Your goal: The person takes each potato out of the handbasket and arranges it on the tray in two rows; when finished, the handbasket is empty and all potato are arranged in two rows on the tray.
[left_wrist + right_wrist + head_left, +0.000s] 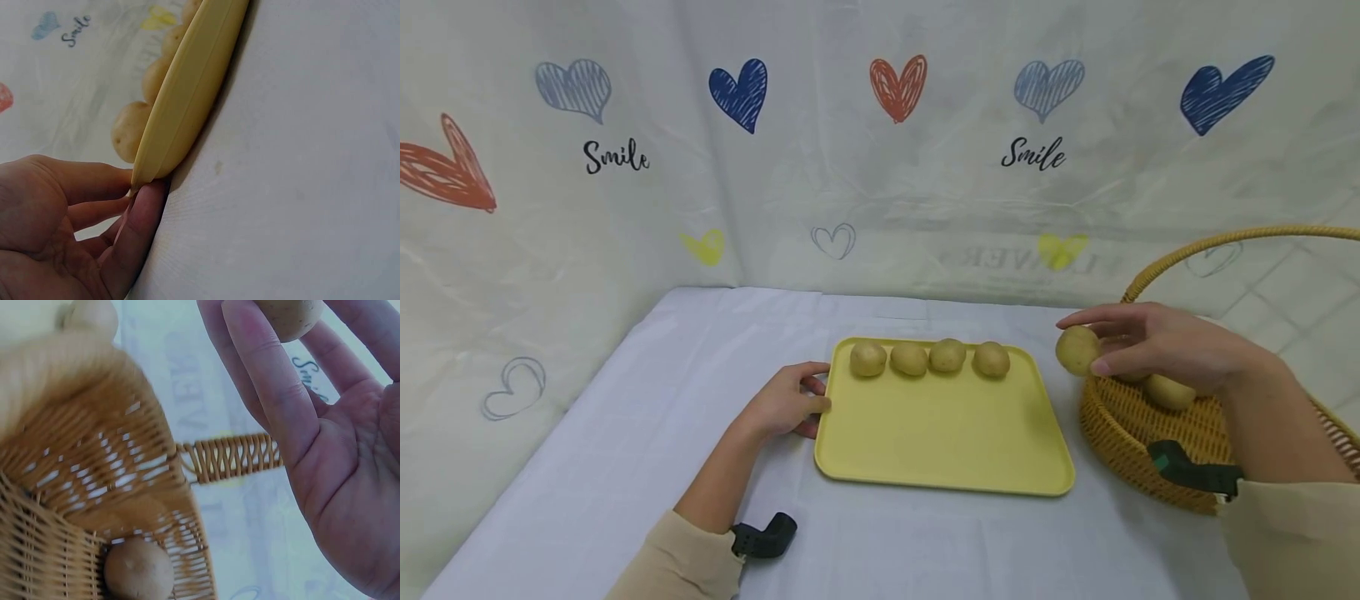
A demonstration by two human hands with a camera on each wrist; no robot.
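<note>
1. The left hand (786, 404) is at 9 o'clock on the tray (943, 446), its fingers and thumb pinching the rim, seemingly to steady it.
2. The tray lies flat on the cloth-covered bench (625, 467). Along its far edge runs a row: leftmost potato (868, 359) at 10 o'clock, second potato (909, 360) at 11, third potato (947, 355) at 12, fourth potato (992, 359) past 1. The rest of its floor is bare.
3. The held potato (1077, 351) is off the tray's 2 o'clock side, by the basket's 10 o'clock rim, clasped between the fingertips and thumb of the right hand (1165, 342).
4. The step in hand looks like carrying potatoes from basket to tray. If so, the next move calls for swinging the held potato towards 9 o'clock, lowering it beside the fourth and letting go without bumping the row.
5. The basket (1105, 429) stands at 3 o'clock from the tray, handle (1247, 234) arching above. A potato inside (1170, 392) shows plainly; the right hand hides part of the contents, so I cannot tell the full count.
</note>
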